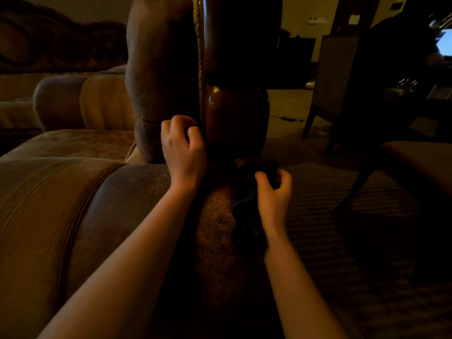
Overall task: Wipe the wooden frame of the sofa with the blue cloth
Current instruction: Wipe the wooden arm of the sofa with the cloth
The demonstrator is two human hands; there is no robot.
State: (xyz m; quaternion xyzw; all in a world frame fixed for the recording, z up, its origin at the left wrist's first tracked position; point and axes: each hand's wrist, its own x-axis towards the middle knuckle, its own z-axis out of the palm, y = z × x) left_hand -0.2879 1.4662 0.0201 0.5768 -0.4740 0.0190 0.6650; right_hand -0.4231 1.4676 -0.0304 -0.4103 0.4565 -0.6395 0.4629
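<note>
Blue cloth (247, 211) in right hand (274, 192), hanging vertically beside wooden frame (234, 118).

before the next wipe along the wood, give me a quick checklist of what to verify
1. Blue cloth in hand: ok, right hand grips it.
2. Cloth against the wooden frame: cannot tell, too dark where they meet.
3. Left hand steadying: ok, fingers curled at the rope trim beside the frame.
4. Frame surface in view: ok, glossy curve visible above the hands.
5. Dust left on the wood: cannot tell, lighting too dim.
</note>
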